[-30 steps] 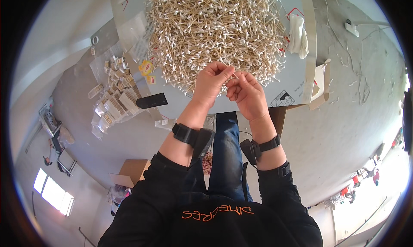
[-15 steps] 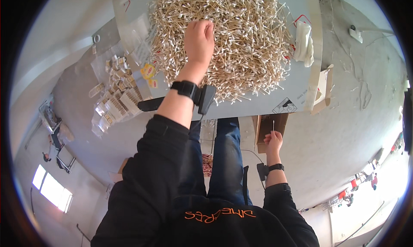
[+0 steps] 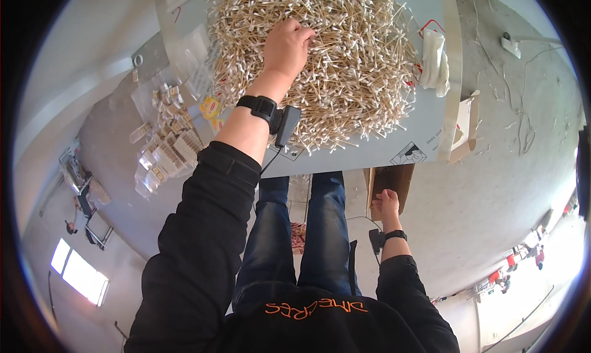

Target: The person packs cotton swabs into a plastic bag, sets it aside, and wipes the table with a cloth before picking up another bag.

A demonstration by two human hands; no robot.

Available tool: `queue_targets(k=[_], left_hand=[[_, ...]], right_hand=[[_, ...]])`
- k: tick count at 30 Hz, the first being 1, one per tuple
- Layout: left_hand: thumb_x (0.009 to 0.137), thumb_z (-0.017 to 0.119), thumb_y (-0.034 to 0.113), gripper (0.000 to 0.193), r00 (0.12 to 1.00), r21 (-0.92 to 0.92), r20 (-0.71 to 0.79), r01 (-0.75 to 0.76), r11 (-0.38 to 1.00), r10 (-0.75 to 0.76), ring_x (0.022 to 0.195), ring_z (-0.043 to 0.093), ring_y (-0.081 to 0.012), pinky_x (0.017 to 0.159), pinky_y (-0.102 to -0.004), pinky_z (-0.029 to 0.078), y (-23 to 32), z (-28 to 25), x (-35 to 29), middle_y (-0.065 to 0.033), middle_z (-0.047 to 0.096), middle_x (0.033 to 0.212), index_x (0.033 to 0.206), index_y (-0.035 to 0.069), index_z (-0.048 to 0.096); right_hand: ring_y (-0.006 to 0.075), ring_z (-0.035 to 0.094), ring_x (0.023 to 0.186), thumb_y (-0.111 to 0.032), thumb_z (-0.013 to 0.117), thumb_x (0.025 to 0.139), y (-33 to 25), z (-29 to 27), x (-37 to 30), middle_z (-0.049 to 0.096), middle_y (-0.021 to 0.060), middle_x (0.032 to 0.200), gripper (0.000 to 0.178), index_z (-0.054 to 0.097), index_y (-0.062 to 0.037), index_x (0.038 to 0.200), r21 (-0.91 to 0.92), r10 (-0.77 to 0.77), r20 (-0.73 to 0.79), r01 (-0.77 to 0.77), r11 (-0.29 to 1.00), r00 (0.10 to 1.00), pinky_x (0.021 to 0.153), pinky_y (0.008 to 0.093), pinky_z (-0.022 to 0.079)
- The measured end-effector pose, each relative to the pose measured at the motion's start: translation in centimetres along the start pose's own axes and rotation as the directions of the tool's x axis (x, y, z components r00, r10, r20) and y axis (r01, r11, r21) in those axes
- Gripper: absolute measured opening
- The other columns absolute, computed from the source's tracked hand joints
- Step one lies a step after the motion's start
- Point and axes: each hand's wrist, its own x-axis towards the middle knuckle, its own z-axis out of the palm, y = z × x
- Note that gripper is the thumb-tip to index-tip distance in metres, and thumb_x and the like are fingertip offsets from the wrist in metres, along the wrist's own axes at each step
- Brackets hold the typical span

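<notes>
A broad heap of cotton swabs (image 3: pixel 345 76) with white tips and pale sticks covers much of the grey table (image 3: pixel 345 156). My left hand (image 3: pixel 287 48) is over the heap's left part, fingertips pinched on a cotton swab among the others; the fingers partly hide it. Below the table's front edge, to the right of my legs, my right hand (image 3: pixel 388 204) is at an open brown cardboard box (image 3: pixel 397 177). Its fingers look loosely apart, pointing left, and no swab shows in them.
White cloth gloves (image 3: pixel 434 64) lie at the table's right side. An open carton (image 3: pixel 466 128) stands beyond that edge. Small clear packs (image 3: pixel 175 147) are piled on the floor at left, near yellow labels (image 3: pixel 210 107). A cable (image 3: pixel 523 119) runs over the floor at right.
The swab that stood up from my right hand no longer shows, and that hand has turned leftward over the box. My left fingertips have shifted slightly right on the heap.
</notes>
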Motion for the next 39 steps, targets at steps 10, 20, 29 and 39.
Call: queue_targets(k=[10, 20, 29, 39], left_hand=[[0.068, 0.065, 0.004, 0.004, 0.975, 0.131, 0.088, -0.216, 0.968, 0.205, 0.073, 0.055, -0.0246, 0.064, -0.0364, 0.047, -1.1, -0.2, 1.6, -0.0051, 0.055, 0.074, 0.068, 0.008, 0.063], [0.074, 0.074, 0.016, 0.019, 0.734, -0.563, 0.141, 0.611, 0.556, -0.664, 0.059, 0.05, -0.0102, 0.058, -0.0229, 0.042, 2.7, -4.5, -2.4, -0.0019, 0.059, 0.071, 0.074, 0.004, 0.06], [0.08, 0.07, 0.018, 0.015, 0.498, -0.807, 0.578, 0.467, -0.362, -0.647, 0.063, 0.052, -0.0061, 0.059, -0.0182, 0.041, 6.0, -5.5, -7.4, 0.0028, 0.058, 0.071, 0.085, 0.009, 0.059], [0.082, 0.068, 0.016, 0.014, 0.512, -0.772, 0.608, 0.558, -0.303, -0.606, 0.065, 0.051, -0.0053, 0.061, -0.0204, 0.042, 6.9, -6.7, -9.9, 0.0021, 0.058, 0.072, 0.084, 0.006, 0.06]], right_hand=[[0.0151, 0.06, 0.058, -0.022, 0.049, 0.093, -2.4, 1.7, -0.6, 0.058, 0.0063, 0.08, 0.021, 0.05, -0.0038, 0.105, 0.062, -0.03, 0.103, 0.024, 0.998, 0.994, 0.048, 0.0247, 0.048], [0.0122, 0.058, 0.06, -0.014, 0.049, 0.091, -10.5, 5.1, -5.6, 0.059, 0.0053, 0.081, 0.016, 0.054, -0.0023, 0.102, 0.131, -0.279, 0.243, 0.254, 0.958, 0.929, 0.054, 0.0223, 0.047], [0.0084, 0.055, 0.063, -0.009, 0.054, 0.089, -20.8, 13.8, -13.9, 0.058, 0.003, 0.081, 0.014, 0.056, -0.0003, 0.099, 0.281, -0.618, 0.373, 0.551, 0.786, 0.692, 0.058, 0.0195, 0.046], [0.007, 0.056, 0.058, -0.01, 0.058, 0.087, -24.3, 19.0, -17.1, 0.06, 0.0029, 0.074, 0.014, 0.058, 0.0012, 0.096, 0.274, -0.666, 0.423, 0.614, 0.74, 0.614, 0.052, 0.0182, 0.045]])
